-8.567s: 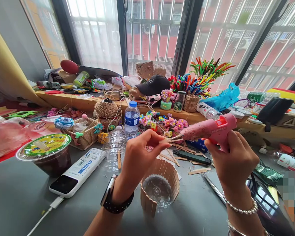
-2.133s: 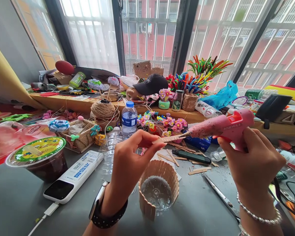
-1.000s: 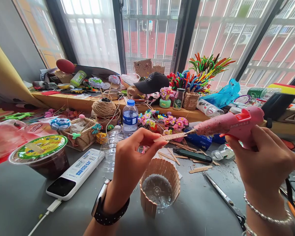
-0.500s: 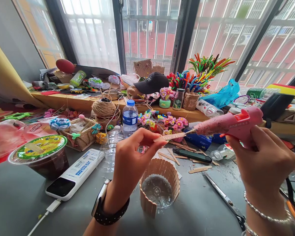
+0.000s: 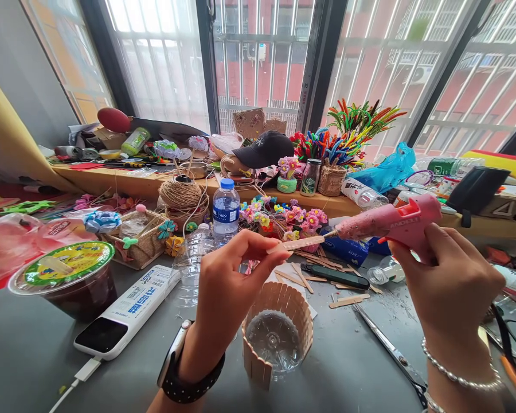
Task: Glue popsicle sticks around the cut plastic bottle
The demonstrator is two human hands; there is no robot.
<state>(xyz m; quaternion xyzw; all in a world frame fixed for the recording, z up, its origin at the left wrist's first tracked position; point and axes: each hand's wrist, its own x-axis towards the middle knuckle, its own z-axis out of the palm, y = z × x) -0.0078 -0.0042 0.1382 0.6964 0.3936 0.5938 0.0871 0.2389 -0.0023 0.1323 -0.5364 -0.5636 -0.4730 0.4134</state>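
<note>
Between thumb and fingers, my left hand [image 5: 236, 272] pinches one end of a wooden craft stick [image 5: 298, 243], with beads of glue along its upper face. My right hand [image 5: 453, 272] grips a pink hot glue gun [image 5: 389, 223]; its metal nozzle is at the stick's far end. Below my left hand stands a round cup [image 5: 277, 338], a clear plastic bottle base ringed with upright craft sticks. The near side of the ring shows bare plastic, right of the lowest sticks.
Open scissors [image 5: 389, 347] lie at the right, near a green utility knife [image 5: 337, 275] and loose craft sticks [image 5: 349, 300]. On the left are a white power bank [image 5: 129, 312] on a cable and a lidded drink cup [image 5: 69, 281]. A water bottle [image 5: 226, 209] stands behind.
The glue gun and my right hand have shifted slightly left, the nozzle staying by the stick's far end. The stick has tilted a little. The camera view has moved slightly.
</note>
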